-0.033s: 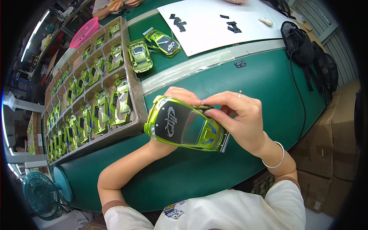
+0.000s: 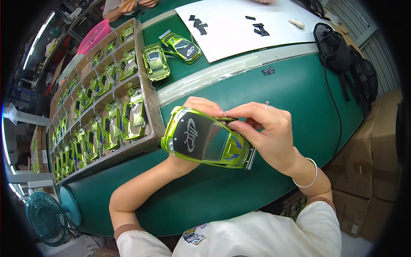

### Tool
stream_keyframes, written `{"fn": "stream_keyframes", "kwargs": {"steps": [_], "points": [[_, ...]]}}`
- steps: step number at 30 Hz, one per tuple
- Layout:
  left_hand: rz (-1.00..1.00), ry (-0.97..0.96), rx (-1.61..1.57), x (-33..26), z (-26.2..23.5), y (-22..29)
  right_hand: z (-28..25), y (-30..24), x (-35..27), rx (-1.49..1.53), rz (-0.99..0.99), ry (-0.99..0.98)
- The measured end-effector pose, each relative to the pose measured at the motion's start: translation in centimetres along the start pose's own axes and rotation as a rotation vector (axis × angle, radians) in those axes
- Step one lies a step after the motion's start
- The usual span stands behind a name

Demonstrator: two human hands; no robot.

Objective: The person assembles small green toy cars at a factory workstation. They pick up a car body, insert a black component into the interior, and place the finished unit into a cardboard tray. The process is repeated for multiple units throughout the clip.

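Observation:
A lime-green toy car body (image 2: 201, 137) with a black, white-marked bonnet and a grey rear spoiler is gripped in my left hand (image 2: 202, 106). That hand is closed around it from beneath and along its far side, and much of it is hidden behind the car. My right hand (image 2: 269, 128) is closed in a pinch, thumb and forefinger on a small dark piece (image 2: 231, 119) at the car's far side window. The fingertips cover most of this piece, so its exact shape cannot be made out.
At left stands a divided carton (image 2: 152, 115) of green car bodies; two more car bodies (image 2: 156, 63) lie beside it. Small black parts (image 2: 261, 30) rest on a white sheet (image 2: 227, 38). One black piece (image 2: 268, 71) lies on the green table (image 2: 299, 85). A fan (image 2: 47, 218) stands lower left.

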State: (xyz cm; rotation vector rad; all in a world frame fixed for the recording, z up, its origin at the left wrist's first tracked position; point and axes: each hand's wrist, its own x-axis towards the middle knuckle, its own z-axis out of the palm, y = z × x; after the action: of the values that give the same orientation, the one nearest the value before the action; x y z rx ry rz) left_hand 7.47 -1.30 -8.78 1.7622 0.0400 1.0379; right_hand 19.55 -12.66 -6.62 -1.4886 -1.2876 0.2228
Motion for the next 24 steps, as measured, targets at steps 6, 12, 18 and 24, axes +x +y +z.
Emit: {"fn": "stream_keyframes", "kwargs": {"steps": [6, 12, 18, 24], "points": [[0.01, -0.054, -0.018, 0.1, -0.2, 0.2, -0.3, 0.4, -0.1, -0.032, -0.095, -0.03], [-0.019, -0.05, -0.155, 0.3, -0.5, -0.2, -1.0, 0.2, 0.4, 0.061, -0.005, -0.09], [-0.202, 0.025, -0.441, -0.2, -0.2, -0.7, -1.1, -0.1, 0.6, 0.32, 0.143, -0.075], [-0.233, -0.016, -0.527, -0.7, -0.1, -1.1, -0.5, 0.0, 0.3, 0.242, -0.022, 0.009]]}}
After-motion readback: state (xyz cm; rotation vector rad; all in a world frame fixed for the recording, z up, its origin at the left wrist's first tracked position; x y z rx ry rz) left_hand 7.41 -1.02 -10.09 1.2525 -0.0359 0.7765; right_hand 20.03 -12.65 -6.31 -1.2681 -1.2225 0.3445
